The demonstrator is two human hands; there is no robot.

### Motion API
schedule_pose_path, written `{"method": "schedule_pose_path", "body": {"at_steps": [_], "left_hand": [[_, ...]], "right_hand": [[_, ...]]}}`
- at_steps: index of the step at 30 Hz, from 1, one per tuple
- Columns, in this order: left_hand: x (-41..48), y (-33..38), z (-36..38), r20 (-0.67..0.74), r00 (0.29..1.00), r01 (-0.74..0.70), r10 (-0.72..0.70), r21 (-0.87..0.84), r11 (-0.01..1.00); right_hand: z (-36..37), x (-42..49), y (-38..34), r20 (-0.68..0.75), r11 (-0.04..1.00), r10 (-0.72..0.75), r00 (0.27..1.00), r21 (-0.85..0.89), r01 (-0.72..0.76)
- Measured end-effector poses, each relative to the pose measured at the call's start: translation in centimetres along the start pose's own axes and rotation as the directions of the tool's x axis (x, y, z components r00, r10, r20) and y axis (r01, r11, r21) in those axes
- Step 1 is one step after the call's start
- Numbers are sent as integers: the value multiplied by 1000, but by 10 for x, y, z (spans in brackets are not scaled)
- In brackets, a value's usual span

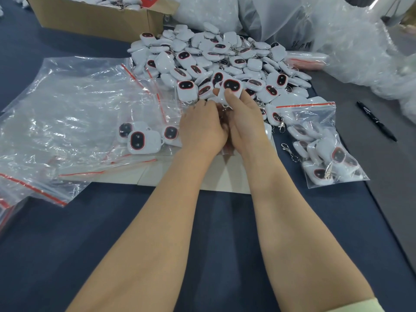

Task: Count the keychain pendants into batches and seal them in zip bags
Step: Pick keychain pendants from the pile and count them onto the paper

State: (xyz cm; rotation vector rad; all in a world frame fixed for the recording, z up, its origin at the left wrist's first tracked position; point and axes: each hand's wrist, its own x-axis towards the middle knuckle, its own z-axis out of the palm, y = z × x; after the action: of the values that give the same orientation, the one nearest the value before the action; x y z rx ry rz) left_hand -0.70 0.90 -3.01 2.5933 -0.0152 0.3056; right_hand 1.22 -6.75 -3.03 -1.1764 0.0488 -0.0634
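Pinching a pendant (pixel 231 86) by the pile (pixel 225 55), right hand (pixel 247 122) touches left hand (pixel 201 127), grip unclear

The left hand (pixel 202 129) curls its fingertips in against the right hand (pixel 245 118), so whether they pinch the chain of the pendant (pixel 230 90) that the right hand grips cannot be told. The top edge cuts off the cardboard box (pixel 96 19), and the left edge cuts off the empty zip bags (pixel 13 194). Handwriting on the white sack (pixel 302 43) is too small to read, as is the print on the pen (pixel 376 121). The filled bag (pixel 319 145) holds perhaps ten pieces; overlap hides the count.
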Motion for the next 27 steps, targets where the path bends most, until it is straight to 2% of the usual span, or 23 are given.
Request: {"method": "schedule_pose_path", "body": {"at_steps": [3, 6, 15, 18, 20, 23, 27], "left_hand": [[-1, 2, -2, -30, 999, 29, -27, 88, 996], [-3, 3, -4, -56, 996, 72, -64, 140, 988], [-2, 2, -11, 31, 992, 116, -123, 172, 978], [-1, 0, -12, 15, 991, 127, -130, 133, 983], [0, 0, -13, -5, 990, 139, -139, 86, 987], [2, 1, -17, -19, 980, 195, -196, -68, 979], [4, 0, -26, -58, 955, 262, -292, -301, 917]], "right_hand": [[0, 1, 0, -6, 997, -48, 999, -68, 47], [0, 1, -4, -28, 995, -83, 996, -52, 82], [-1, 2, -24, -132, 983, -116, 985, -158, 94], [4, -2, -29, -110, 994, -87, 990, 57, 94], [10, -4, -27, -112, 987, -55, 992, 141, 71], [16, -6, -20, -152, 998, -15, 988, 51, 23], [14, -7, -14, -179, 974, -23, 984, -225, -18]]}}
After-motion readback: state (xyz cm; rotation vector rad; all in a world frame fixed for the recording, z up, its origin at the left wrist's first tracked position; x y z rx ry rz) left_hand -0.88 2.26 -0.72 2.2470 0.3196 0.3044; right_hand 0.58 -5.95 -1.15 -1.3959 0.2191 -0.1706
